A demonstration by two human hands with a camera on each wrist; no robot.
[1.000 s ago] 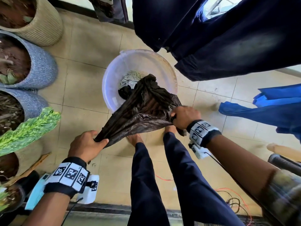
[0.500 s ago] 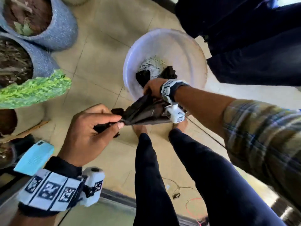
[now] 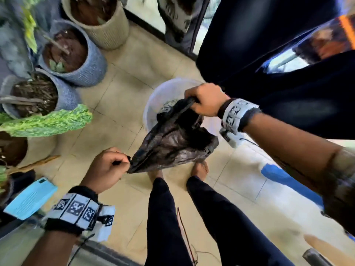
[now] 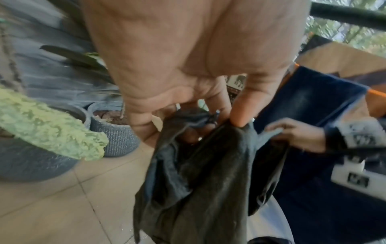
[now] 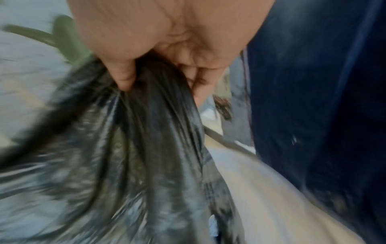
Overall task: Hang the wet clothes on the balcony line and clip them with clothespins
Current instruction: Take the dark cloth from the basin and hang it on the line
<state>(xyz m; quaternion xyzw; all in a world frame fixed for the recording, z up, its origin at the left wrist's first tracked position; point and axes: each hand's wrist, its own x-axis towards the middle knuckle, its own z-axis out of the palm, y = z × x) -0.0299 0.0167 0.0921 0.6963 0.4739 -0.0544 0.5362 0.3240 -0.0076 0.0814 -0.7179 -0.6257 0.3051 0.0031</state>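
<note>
Both hands grip one dark wet cloth (image 3: 173,139): left hand (image 3: 107,167) pinches one corner, right hand (image 3: 206,101) clutches a bunched edge. It hangs stretched between them, above the white basin (image 3: 153,104) on the floor.

both hands (image 3: 107,167) (image 3: 206,99) grip a dark wet garment (image 3: 172,139) above the tub (image 3: 151,106)

No readable text; blue card (image 3: 30,197) print too blurred to read.

hands (image 3: 107,167) (image 3: 206,99) apart, both fists gripping
</note>
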